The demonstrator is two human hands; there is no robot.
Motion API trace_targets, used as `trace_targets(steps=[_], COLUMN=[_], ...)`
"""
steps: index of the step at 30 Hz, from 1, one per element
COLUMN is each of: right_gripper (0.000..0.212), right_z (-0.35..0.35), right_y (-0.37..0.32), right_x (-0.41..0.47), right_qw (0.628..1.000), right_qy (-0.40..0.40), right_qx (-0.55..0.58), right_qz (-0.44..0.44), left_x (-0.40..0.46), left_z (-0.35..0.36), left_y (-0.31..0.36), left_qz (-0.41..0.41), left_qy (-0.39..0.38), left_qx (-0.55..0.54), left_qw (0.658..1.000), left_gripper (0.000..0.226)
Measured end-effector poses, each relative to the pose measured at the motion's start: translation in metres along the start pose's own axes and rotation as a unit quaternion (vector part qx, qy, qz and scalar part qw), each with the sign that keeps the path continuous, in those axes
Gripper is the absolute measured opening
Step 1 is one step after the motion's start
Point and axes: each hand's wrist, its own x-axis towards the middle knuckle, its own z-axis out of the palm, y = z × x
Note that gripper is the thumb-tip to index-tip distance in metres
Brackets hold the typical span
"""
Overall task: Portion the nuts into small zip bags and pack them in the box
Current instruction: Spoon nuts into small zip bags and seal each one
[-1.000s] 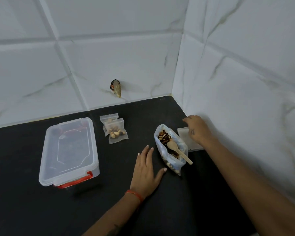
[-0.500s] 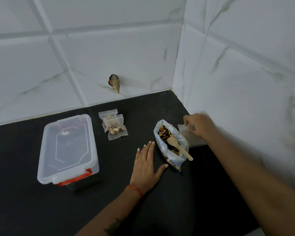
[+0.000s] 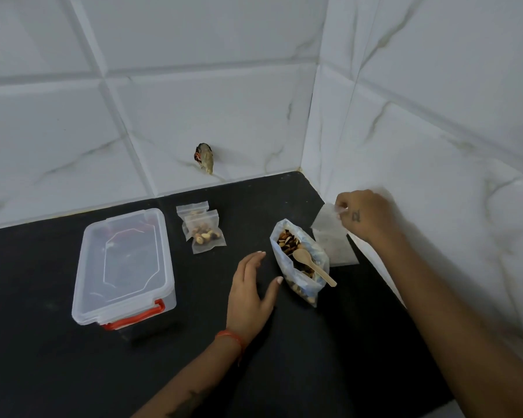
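Observation:
An open bag of mixed nuts (image 3: 296,263) stands on the black counter (image 3: 314,357) with a wooden spoon (image 3: 311,265) lying in its mouth. My right hand (image 3: 364,217) pinches the top corner of an empty small zip bag (image 3: 326,223) and lifts it off a stack of empty bags (image 3: 340,251) by the right wall. My left hand (image 3: 251,292) rests open and flat on the counter just left of the nut bag. Two filled small zip bags (image 3: 201,227) lie overlapping behind it. A clear plastic box (image 3: 124,263) with its lid on and a red clasp sits at the left.
White marble-look tiled walls (image 3: 194,101) meet in a corner close behind and to the right of the counter. A small dark object (image 3: 205,158) sticks out of the back wall above the counter.
My right hand has risen from the stack of empty bags, pulling the top bag's corner up with it. My left hand has stayed flat beside the nut bag.

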Motion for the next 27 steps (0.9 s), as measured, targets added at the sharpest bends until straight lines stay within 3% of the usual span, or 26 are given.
trace_targets(steps=[5,8,11,18,24,27], right_gripper=[0.007,0.006,0.012,0.015,0.014,0.015], right_z=[-0.004,0.009,0.025,0.039,0.044,0.039], right_y=[-0.042,-0.070,-0.089,-0.099,-0.096,-0.095], right_x=[-0.042,-0.068,-0.089,-0.106,-0.106,-0.105], right_qw=[0.981,0.973,0.971,0.968,0.945,0.910], right_qy=[0.188,0.212,0.189,0.076,0.014,-0.017], right_qx=[0.050,0.088,0.144,0.238,0.328,0.407], right_qz=[-0.003,-0.018,-0.032,-0.014,0.000,0.072], left_x=[0.021,0.033,0.036,0.027,0.027,0.030], left_z=[-0.007,-0.010,-0.011,-0.016,-0.024,-0.027], left_y=[0.034,0.057,0.067,0.055,0.052,0.045], left_qz=[-0.047,-0.082,-0.105,-0.169,-0.156,-0.122], left_qy=[0.021,0.009,-0.006,0.004,-0.013,-0.025], left_qx=[-0.112,-0.201,-0.245,-0.219,-0.165,-0.100], left_qw=[0.992,0.976,0.964,0.961,0.974,0.987], left_gripper=[0.028,0.019,0.015,0.014,0.015,0.017])
